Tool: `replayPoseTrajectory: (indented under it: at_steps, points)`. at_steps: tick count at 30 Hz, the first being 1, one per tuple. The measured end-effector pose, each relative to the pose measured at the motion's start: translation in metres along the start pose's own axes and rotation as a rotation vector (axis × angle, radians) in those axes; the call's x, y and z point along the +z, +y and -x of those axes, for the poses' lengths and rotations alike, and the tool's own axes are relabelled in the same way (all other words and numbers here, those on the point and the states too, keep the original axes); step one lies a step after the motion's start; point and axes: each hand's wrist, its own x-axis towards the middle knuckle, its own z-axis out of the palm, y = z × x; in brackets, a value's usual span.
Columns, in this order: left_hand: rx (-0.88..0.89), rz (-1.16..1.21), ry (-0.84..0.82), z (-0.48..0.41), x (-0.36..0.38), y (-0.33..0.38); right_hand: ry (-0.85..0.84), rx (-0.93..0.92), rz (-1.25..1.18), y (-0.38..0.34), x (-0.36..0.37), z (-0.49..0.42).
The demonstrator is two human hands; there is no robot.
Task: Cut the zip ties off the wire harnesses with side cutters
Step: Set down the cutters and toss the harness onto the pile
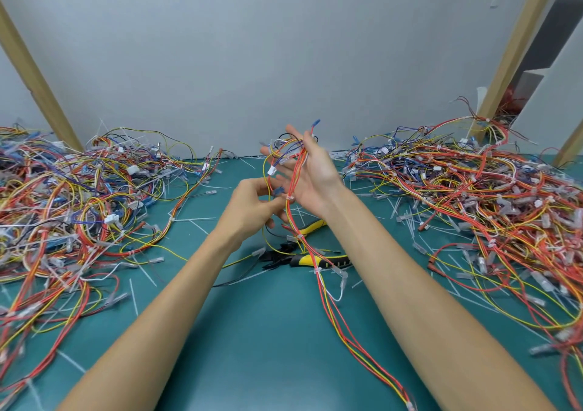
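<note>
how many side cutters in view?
1. The side cutters lie on the mat, beneath the held wire harness. Others may hide under the left pile or right pile.

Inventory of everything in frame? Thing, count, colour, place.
held harness: one, mostly red and yellow wires, hanging from both hands at centre to the mat
side cutters: one, yellow and black handles, lying on the mat under the hands
left pile: one heap of harnesses, mixed colours, left of mat
right pile: one heap, mostly red and yellow, right of mat
cut zip ties: many, white, strewn on the mat
mat: one, teal green
wall: grey, behind
wooden posts: two, tan, back left and right
left hand: pinches held harness
right hand: palm open, harness draped across
</note>
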Motion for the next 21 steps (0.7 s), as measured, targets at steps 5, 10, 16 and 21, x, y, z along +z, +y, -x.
replayPoseTrajectory:
  at_steps: [5,10,16,21]
  points:
    - [0.006,-0.016,0.072,0.002,-0.001,-0.003,-0.006,0.007,-0.048,0.004,0.004,0.001]
    - [0.007,-0.081,0.086,0.002,-0.001,-0.005,-0.030,0.016,-0.062,0.006,0.009,0.005]
    - [0.008,-0.065,0.005,0.003,-0.001,-0.005,-0.051,0.000,-0.064,0.002,0.007,0.005]
    - [-0.020,0.208,-0.215,0.006,0.000,-0.001,-0.022,-0.047,-0.069,-0.007,-0.002,0.005]
